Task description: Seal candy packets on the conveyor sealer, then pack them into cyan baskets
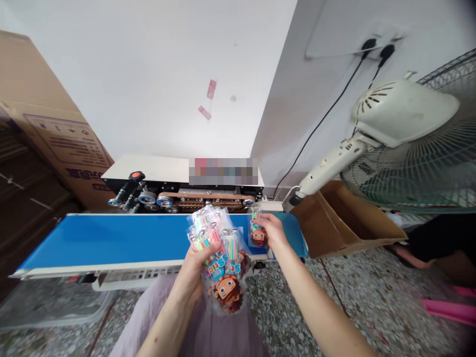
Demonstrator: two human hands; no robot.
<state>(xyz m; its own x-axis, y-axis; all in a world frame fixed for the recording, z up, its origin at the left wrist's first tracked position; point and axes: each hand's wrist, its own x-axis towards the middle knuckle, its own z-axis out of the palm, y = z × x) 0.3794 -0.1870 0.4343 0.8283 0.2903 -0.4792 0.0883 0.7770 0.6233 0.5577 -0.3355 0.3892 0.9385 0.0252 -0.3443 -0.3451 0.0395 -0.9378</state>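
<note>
1. here's the left hand [195,271], its grip closed around a fanned bunch of clear packets [226,270], thumb pressed across the front, all of it held above the lap [219,334] and the near edge of the blue belt [122,238].
2. and what a colourful handful: striped sticks showing up top, bright lettering in the middle, a big-eyed cartoon face at the bottom.
3. over to the right hand [274,231], grip pinched on one single packet [257,234], just right of the bunch, over the belt's right-hand part; whether it touches the belt, i can't tell.
4. directly behind the belt sits the machine [148,168], pale on top, blue-rimmed wheels and a brown band along its front, one orange-capped knob at the left.
5. out right, a pale fan [401,111] leans in beside an open cardboard box [320,228].
6. far left, a tall carton [63,139]; below the belt, a clear tub [67,310] on the speckled floor [308,322].
</note>
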